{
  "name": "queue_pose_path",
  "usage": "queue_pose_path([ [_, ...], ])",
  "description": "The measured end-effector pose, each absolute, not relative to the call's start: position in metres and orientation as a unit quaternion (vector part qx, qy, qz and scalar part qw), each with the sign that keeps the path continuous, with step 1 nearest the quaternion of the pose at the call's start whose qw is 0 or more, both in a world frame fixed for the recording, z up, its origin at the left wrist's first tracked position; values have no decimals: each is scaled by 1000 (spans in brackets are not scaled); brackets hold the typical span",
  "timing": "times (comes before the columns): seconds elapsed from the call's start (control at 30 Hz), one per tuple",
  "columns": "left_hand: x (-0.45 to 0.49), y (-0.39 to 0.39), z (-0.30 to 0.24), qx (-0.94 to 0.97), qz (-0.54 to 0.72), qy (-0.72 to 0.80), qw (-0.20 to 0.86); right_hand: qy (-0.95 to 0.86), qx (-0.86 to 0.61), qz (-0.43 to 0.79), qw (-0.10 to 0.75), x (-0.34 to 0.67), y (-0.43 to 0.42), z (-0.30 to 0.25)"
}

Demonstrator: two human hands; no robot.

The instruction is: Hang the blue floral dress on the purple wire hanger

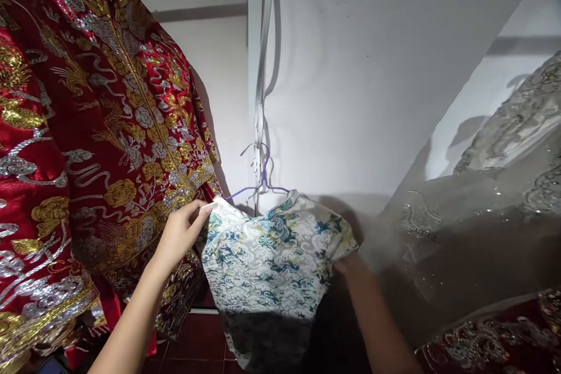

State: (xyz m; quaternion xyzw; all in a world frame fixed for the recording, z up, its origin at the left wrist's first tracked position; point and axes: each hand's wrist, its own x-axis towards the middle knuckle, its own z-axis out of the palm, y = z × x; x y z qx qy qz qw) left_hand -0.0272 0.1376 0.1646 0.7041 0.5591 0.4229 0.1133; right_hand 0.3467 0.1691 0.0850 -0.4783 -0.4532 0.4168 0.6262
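A short-sleeved dress [267, 263] with a white, blue and yellow-green pattern hangs on a purple hanger [264, 178]. The hanger's hook is by a pale vertical cord at the wall. My left hand [186, 228] pinches the dress at its left shoulder, thumb and fingers closed on the cloth. At the opposite side, my right hand [348, 266] is at the sleeve's edge, in shadow. Its fingers are partly hidden behind the sleeve and appear closed on it. The lower part of the dress is in dark shade.
A red jacket [144, 105] with gold and silver embroidery hangs close on the left. To the right are a sheer beaded gown [442, 234] and a dark red embroidered garment [495, 339]. A white wall [350, 70] stands behind, above dark red floor tiles [197, 339].
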Motion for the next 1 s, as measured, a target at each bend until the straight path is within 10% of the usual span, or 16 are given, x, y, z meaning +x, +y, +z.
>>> queue_pose_path([
  [0.47, -17, 112, 177, 650, 610, 446, -76, -478, -475, 341, 655, 333, 116, 158],
  [0.6, 5, 87, 184, 668, 629, 368, 147, -444, -463, 333, 691, 313, 70, 159],
  [0.77, 31, 68, 202, 573, 594, 280, 490, -601, -460, 367, 541, 253, 14, 147],
  [1.0, 36, 81, 211, 568, 578, 309, 498, -473, -498, 343, 641, 250, 49, 114],
])
